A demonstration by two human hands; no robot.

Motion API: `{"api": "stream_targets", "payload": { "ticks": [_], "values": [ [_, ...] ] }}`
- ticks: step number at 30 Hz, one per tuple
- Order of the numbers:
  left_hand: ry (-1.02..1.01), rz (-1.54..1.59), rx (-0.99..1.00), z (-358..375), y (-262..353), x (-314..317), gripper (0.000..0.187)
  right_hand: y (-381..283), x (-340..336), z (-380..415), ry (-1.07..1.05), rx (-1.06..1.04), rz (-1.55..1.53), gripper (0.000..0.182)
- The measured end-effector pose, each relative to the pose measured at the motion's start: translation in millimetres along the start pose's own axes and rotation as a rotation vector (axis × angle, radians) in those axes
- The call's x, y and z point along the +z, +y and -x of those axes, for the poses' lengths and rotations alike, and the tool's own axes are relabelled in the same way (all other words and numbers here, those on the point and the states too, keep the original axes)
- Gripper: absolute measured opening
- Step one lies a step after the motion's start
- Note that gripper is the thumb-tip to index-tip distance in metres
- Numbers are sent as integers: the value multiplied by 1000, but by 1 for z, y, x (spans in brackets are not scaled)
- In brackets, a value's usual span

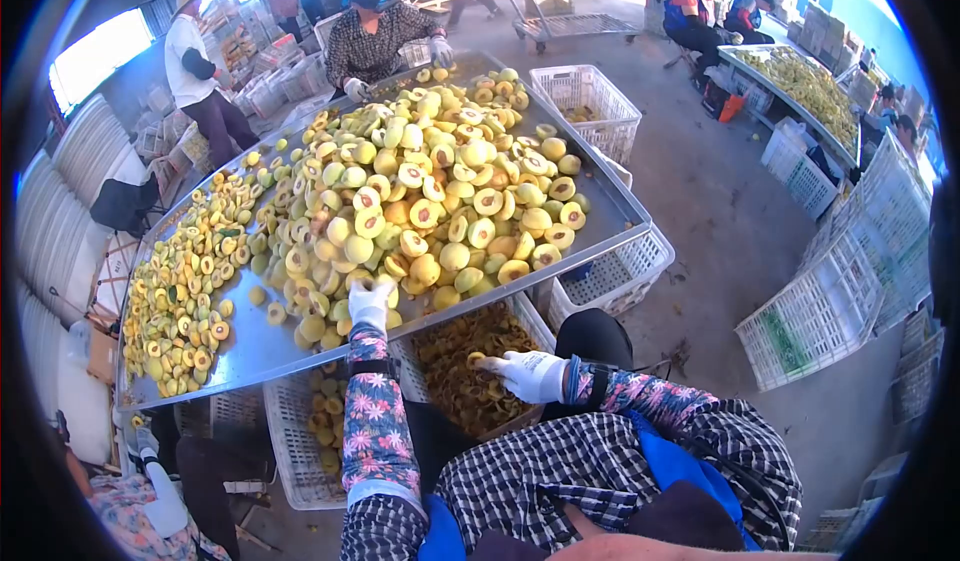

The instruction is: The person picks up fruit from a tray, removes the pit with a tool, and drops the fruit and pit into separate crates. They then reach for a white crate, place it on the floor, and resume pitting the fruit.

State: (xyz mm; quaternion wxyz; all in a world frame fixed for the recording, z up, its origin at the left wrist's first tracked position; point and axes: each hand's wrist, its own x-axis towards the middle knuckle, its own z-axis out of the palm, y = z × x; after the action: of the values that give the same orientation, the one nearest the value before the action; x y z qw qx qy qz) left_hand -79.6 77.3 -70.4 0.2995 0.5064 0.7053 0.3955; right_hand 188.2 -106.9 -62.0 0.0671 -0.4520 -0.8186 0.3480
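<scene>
A large heap of halved yellow-green stone fruit (400,191), many showing brown pit hollows, covers the metal table (270,361). My left hand (369,304), in a white glove, is at the heap's near edge with its fingers curled on a fruit half. Over the crate below the table's edge, my right hand (532,374), also gloved, pinches a small yellow-brown fruit piece (475,359). Brownish fruit scraps (470,336) fill much of that crate. To its left, a white crate (290,461) holds more fruit halves.
Across the table a co-worker (375,41) has gloved hands at the heap. White crates (610,271) (590,101) stand along the table's right side. Another crate (810,326) lies tilted on the floor at right. A person's sleeve (140,511) shows at lower left.
</scene>
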Motion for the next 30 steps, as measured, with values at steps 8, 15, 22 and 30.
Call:
{"api": "stream_targets", "payload": {
  "ticks": [8, 15, 22, 30],
  "values": [
    [-400, 1580, -99, 91, 63, 0, 25, -4, -21, 1, 354, -94, -46, 51],
    [-376, 1530, -160, 110, 76, 7, 42, -11, -49, -11, 412, -119, -75, 44],
    [-288, 1415, -121, 132, 92, 25, 44, -43, -56, -29, 837, -258, 53, 30],
    [-133, 1377, -182, 146, 100, 29, 47, -40, -40, -38, 778, -167, 117, 28]
  ]
}}
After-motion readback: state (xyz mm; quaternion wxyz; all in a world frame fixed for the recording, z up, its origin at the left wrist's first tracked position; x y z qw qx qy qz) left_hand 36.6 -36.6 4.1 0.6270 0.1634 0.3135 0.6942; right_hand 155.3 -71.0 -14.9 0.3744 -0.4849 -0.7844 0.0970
